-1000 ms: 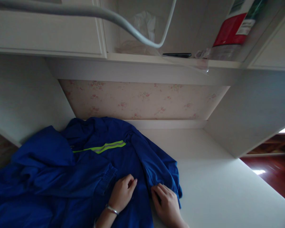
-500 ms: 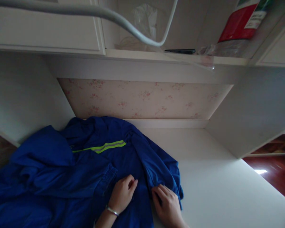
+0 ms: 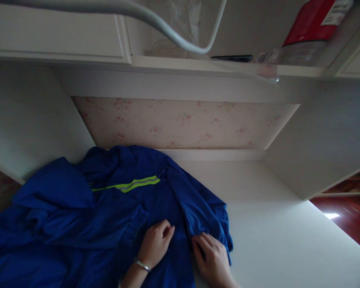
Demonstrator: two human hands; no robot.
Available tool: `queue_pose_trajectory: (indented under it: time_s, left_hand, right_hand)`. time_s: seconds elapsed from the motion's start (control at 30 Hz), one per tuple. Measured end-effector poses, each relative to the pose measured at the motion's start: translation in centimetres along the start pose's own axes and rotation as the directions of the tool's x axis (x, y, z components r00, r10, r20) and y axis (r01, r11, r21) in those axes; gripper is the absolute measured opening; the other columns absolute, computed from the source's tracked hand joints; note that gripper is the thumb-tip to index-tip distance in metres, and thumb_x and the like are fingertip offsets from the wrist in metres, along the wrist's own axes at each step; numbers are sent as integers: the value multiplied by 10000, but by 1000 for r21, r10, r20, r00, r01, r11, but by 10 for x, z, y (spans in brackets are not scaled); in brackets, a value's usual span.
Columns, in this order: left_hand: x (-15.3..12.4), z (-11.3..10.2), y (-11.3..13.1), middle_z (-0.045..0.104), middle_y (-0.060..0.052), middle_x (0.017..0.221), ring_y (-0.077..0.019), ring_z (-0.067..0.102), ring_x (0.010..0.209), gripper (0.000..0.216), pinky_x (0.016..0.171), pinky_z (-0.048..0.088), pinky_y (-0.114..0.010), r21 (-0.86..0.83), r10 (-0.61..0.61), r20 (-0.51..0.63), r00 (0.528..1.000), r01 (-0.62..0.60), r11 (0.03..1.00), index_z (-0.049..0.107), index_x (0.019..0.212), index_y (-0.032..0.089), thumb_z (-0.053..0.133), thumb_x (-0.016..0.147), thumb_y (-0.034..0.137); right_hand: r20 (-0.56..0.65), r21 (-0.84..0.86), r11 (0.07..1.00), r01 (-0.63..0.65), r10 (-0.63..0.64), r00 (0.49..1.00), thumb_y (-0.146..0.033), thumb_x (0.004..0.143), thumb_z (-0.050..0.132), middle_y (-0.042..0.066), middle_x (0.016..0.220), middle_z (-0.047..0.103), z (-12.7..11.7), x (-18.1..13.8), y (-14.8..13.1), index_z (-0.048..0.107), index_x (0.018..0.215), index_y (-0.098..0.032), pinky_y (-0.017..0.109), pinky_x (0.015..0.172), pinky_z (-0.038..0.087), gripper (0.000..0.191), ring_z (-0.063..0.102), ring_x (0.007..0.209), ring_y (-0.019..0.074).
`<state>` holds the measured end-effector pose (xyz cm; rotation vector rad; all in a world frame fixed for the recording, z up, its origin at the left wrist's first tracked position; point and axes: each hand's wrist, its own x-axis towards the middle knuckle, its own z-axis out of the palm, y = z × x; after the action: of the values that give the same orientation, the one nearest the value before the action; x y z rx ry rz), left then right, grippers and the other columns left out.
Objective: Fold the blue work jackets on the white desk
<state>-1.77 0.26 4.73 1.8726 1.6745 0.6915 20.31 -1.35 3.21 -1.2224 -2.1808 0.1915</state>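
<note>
A blue work jacket point(image 3: 165, 204) with a yellow-green and grey reflective stripe point(image 3: 138, 183) lies spread over the white desk, its cuffed sleeve folded across the front. My left hand point(image 3: 156, 244), wearing a silver bangle point(image 3: 142, 265), rests on the jacket beside that elastic cuff point(image 3: 136, 224). Its fingers are curled, with no cloth visible in them. On the right, my right hand point(image 3: 211, 256) is closed at the lower part of the other sleeve point(image 3: 195, 204), its fingers bent onto the cloth. The fingertips are partly hidden.
The white desk point(image 3: 273, 220) stretches to the right between side panels. Overhead, a shelf point(image 3: 174, 66) holds clear plastic bags, a dark slim object point(image 3: 232, 58) and a red package point(image 3: 310, 24). A white curved tube point(image 3: 165, 32) crosses the top. Floral wallpaper point(image 3: 183, 120) covers the back.
The view has shifted slightly, so the shelf items appear a little higher and further right. Both hands and the jacket keep nearly the same places.
</note>
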Motion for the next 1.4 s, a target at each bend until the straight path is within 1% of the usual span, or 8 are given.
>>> queue_pose_trajectory:
  time_s: [0.73, 1.03, 1.1, 1.17, 1.23, 1.3, 1.33, 1.4]
  left_hand:
    - [1, -1, 3, 588, 17, 652, -131, 579, 628, 317, 641, 366, -243, -6, -14, 8, 1000, 14, 1000, 508, 719, 218, 407, 965, 391]
    - [-1, -2, 4, 615, 11, 659, -138, 602, 639, 309, 650, 393, -238, -7, -12, 1, 1000, 12, 1000, 530, 725, 219, 404, 966, 367]
    - [1, -2, 4, 622, 7, 666, -142, 609, 652, 312, 656, 394, -241, -8, -17, 5, 1000, 17, 1000, 532, 726, 220, 400, 966, 370]
    - [2, -5, 6, 629, 4, 674, -146, 617, 667, 313, 664, 396, -244, -8, -33, 8, 999, 33, 999, 536, 729, 219, 402, 964, 375]
    - [-1, -10, 12, 640, 1, 682, -151, 627, 670, 310, 657, 400, -246, -10, -59, 12, 998, 59, 998, 546, 732, 219, 409, 960, 378]
    - [-12, -14, 21, 664, 1, 704, -156, 648, 681, 303, 653, 413, -247, -18, -90, 42, 995, 91, 996, 571, 758, 224, 410, 959, 385]
    - [-20, -13, 27, 683, -2, 731, -165, 664, 704, 306, 663, 427, -252, -12, -108, 77, 991, 110, 994, 586, 784, 229, 406, 959, 404]
    - [-41, -5, 37, 719, -26, 821, -207, 697, 790, 323, 702, 467, -283, 42, -143, 191, 971, 138, 990, 620, 863, 238, 417, 942, 477]
  right_hand:
    - [-44, -20, 999, 33, -34, 998, -190, 952, 464, 1, 690, 562, -3, 4, -3, 587, 854, -208, 265, 600, 362, 159, 553, 628, 139]
    - [6, -17, 1000, -5, 5, 1000, -195, 943, 471, 13, 703, 579, -1, 1, -3, 621, 861, -207, 257, 620, 399, 171, 575, 645, 143]
    - [18, -4, 999, -37, 37, 999, -204, 948, 458, 16, 705, 589, -2, 3, -4, 631, 846, -209, 256, 628, 413, 201, 589, 656, 145]
    - [75, 40, 993, -109, 106, 991, -226, 952, 454, 17, 744, 620, -6, 8, -5, 644, 871, -222, 255, 643, 432, 207, 615, 692, 151]
    - [179, 132, 962, -238, 213, 960, -274, 943, 486, 5, 836, 660, -13, 17, -2, 634, 1033, -250, 253, 636, 454, 175, 638, 715, 153]
    - [275, 214, 898, -386, 324, 905, -344, 939, 501, -4, 926, 677, -21, 30, 5, 539, 1234, -269, 255, 615, 472, 307, 650, 703, 150]
    - [294, 223, 872, -436, 366, 883, -384, 939, 498, 3, 963, 680, -25, 37, 9, 479, 1309, -263, 262, 627, 483, 390, 660, 718, 157]
    - [286, 152, 863, -482, 429, 857, -460, 938, 485, 57, 1065, 675, -29, 53, 16, 402, 1403, -225, 301, 684, 496, 527, 682, 820, 201]
